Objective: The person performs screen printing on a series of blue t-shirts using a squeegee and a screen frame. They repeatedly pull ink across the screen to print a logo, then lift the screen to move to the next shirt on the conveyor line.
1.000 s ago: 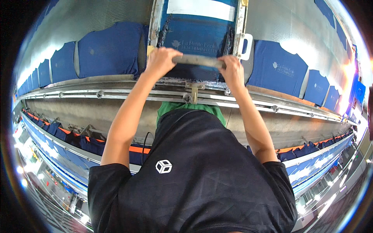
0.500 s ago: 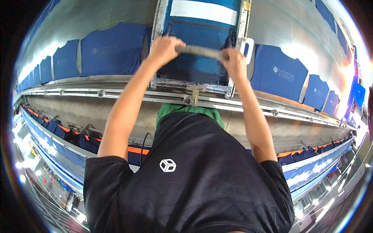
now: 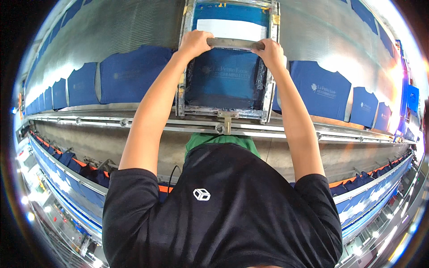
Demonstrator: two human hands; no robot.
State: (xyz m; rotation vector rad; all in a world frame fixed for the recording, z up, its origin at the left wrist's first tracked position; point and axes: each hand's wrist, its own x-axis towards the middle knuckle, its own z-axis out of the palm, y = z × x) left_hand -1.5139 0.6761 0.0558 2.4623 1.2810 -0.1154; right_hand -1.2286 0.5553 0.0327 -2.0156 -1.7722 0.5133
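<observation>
Glare whitens the table [image 3: 308, 31] on both sides, and the warped right rim seems overexposed.

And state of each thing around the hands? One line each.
grey bar: held crosswise, gripped at both ends
left hand: closed on its left end
right hand: closed on its right end
screen frame: under the bar; clamped or loose, can't tell
right fabric panel: spread out, pale print
left fabric panel: spread out, fainter print
</observation>
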